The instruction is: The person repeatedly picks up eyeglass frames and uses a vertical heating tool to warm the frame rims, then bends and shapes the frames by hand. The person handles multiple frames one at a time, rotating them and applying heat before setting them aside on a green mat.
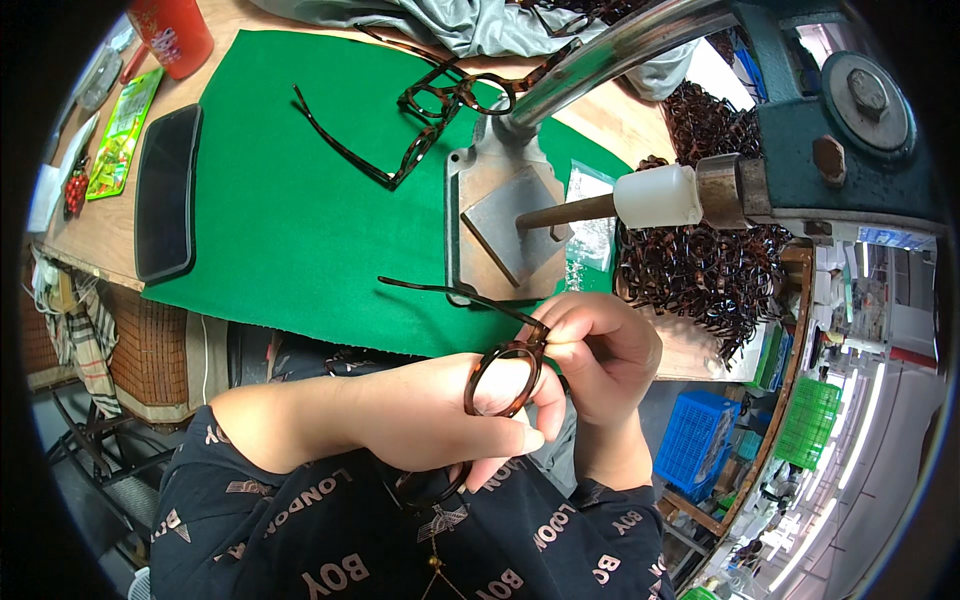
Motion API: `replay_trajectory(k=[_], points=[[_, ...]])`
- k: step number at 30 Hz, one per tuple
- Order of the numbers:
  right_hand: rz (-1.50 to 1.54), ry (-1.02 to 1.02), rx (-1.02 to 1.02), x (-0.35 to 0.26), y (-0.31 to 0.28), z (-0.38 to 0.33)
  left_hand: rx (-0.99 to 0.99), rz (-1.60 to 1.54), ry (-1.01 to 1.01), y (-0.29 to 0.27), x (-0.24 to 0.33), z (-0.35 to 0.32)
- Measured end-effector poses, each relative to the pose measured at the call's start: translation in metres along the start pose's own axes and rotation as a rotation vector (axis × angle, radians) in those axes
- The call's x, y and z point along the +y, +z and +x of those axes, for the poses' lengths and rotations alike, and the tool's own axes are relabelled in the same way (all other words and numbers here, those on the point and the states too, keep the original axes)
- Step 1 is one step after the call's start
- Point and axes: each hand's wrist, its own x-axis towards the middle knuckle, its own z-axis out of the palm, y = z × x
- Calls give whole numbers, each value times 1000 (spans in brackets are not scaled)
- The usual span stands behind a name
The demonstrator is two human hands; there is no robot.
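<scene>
1. At the lower centre of the view, the tortoiseshell spectacles lay between my two hands, one temple extending toward the upper left over the green mat.
2. Left of them, my left hand had its thumb and fingers closed around the front, one rim showing above the thumb and the other below.
3. Right of centre, my right hand pinched the corner by the hinge between thumb and forefinger, with hardly any gap.
4. Above centre, a metal press base stood on the mat; more spectacles lay at its upper left.
5. At right, a heap of dark brown pieces lay beside the press.
6. At far left lay a black phone.
</scene>
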Motion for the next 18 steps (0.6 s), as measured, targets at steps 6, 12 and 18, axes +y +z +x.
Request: replay_trajectory(k=[6,12,18], points=[[222,108,55,3,1,-3,15,-62,-12,1,0,1],[309,37,-1,12,-3,0,-16,-96,-40,1,1,3],[300,-1,-33,16,-5,2,-16,-99,-35,2,-2,4]])
